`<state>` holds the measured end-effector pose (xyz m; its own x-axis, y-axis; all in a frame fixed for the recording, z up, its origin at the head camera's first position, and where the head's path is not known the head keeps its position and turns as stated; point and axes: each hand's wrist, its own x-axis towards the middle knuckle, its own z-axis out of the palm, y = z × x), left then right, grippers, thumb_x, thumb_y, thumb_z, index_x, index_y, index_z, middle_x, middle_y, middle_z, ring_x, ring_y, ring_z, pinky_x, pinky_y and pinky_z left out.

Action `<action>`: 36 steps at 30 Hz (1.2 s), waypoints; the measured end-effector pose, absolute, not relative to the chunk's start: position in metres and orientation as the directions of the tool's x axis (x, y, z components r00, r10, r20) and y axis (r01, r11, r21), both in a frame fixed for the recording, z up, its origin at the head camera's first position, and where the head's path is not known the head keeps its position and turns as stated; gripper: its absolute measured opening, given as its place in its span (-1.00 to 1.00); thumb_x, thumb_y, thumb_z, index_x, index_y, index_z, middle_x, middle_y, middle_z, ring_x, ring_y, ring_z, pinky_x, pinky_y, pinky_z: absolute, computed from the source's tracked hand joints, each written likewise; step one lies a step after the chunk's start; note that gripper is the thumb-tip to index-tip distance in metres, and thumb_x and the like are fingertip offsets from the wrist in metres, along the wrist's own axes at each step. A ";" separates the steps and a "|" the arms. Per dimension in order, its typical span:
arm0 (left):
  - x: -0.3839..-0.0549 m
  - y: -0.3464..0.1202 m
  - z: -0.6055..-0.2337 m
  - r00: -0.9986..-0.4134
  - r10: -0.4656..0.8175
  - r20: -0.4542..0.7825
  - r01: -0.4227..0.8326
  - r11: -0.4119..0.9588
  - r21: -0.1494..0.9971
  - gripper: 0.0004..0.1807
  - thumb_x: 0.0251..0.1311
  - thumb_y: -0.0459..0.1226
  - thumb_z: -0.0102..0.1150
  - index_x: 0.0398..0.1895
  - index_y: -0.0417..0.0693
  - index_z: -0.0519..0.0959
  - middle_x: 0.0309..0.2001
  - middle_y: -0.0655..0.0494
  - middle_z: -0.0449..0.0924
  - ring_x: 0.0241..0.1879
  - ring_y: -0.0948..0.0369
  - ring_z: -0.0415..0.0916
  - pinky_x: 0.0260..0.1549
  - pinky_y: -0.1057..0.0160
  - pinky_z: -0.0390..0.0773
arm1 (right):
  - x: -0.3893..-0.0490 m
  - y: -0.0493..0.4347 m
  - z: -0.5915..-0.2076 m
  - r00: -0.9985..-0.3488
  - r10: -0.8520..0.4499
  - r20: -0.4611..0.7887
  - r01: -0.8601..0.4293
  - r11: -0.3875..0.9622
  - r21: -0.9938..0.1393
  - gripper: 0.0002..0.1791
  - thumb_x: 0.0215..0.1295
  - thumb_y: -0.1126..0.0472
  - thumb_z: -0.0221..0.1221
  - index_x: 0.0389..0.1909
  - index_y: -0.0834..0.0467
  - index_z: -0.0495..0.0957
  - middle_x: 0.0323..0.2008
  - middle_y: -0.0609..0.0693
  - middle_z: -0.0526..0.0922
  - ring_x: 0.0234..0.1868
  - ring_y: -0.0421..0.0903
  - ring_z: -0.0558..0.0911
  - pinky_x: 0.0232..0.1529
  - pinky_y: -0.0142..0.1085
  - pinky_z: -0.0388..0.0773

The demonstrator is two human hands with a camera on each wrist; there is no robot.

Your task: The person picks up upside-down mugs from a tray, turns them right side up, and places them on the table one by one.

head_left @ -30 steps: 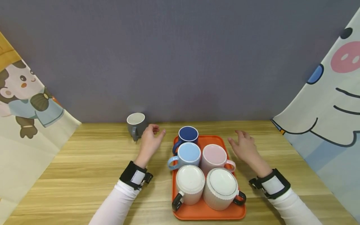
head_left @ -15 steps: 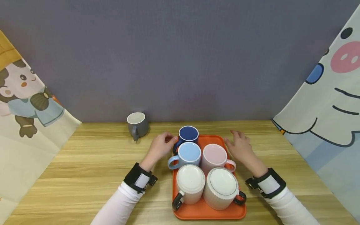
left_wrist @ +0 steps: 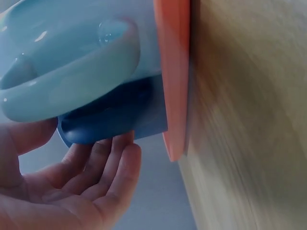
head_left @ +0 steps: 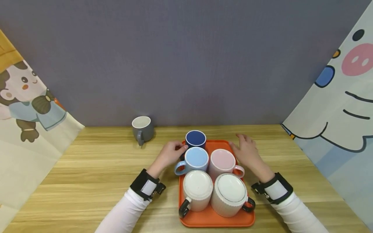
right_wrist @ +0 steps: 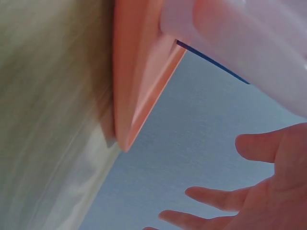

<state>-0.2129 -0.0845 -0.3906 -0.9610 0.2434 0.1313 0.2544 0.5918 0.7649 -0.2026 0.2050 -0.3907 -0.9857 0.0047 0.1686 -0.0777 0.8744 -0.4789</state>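
Observation:
My left hand [head_left: 170, 153] is at the left side of a dark blue mug [head_left: 195, 138], which stands on an orange tray [head_left: 215, 221]. In the left wrist view, its loosely bent fingers [left_wrist: 122, 167] lie along the dark blue handle [left_wrist: 103, 117], with the thumb apart from them. A light blue mug [head_left: 196, 158] stands directly in front and partly covers that handle. On the tray's other side, my right hand [head_left: 247, 153] hovers with spread fingers near a pink mug [head_left: 222, 160] and holds nothing.
Two white mugs with black handles, a smooth one [head_left: 197, 187] and a ribbed one [head_left: 228, 195], fill the tray's front. A grey mug [head_left: 144, 131] stands upright at the back left, near the grey wall [head_left: 186, 64]. The wooden table [head_left: 87, 181] spreads around the tray.
My left hand has moved right from beside the grey mug to the dark blue mug. My right hand has shifted slightly left toward the tray. The mugs have stayed in place.

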 end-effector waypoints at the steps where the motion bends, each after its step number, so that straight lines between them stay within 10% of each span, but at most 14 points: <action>1: -0.213 -0.084 -0.391 -0.960 0.249 0.128 0.255 0.588 0.768 -0.77 0.25 -0.20 0.15 -0.35 -0.20 0.65 -0.45 0.06 0.58 -0.40 0.20 0.45 -0.35 0.28 0.46 | -0.202 0.205 -0.390 -0.986 0.005 0.170 -0.078 0.873 -0.481 -0.34 0.40 0.00 -0.03 0.31 0.39 0.18 0.24 0.53 0.18 0.21 0.57 0.17 0.07 0.41 0.21; 36: -0.206 -0.076 -0.396 -0.896 0.219 0.387 0.413 0.733 0.540 -0.85 0.09 -0.33 0.26 -0.59 -0.14 0.66 -0.71 0.16 0.50 -0.68 0.28 0.32 -0.67 0.38 0.25 | -0.204 0.203 -0.381 -0.984 -0.004 0.180 -0.095 0.862 -0.498 -0.36 0.40 0.03 0.00 0.29 0.42 0.19 0.25 0.54 0.19 0.23 0.56 0.16 0.17 0.37 0.13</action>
